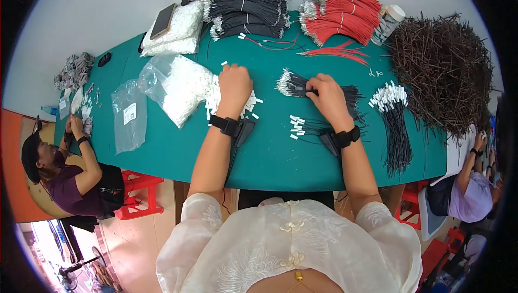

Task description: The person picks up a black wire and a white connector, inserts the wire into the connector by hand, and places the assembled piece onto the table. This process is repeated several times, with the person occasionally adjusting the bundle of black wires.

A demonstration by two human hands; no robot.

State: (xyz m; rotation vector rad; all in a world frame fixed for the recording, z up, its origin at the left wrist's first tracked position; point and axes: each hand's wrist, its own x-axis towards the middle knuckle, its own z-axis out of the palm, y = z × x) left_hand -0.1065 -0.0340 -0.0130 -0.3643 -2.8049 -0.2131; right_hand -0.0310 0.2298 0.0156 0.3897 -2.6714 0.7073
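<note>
Green tabletop against a grey wall, red stools beneath — left hand clenched on white connectors; right hand grasping black wire bundle. Co-workers sat at both ends.

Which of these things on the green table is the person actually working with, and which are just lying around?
In use: left hand on white connectors; right hand on black wire bundle.

Lying about: red wires, phone, empty plastic bag, brown tangled pile.

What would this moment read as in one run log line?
left hand: on white connector pile | right hand: on black wire bundle | surface: green table
</note>
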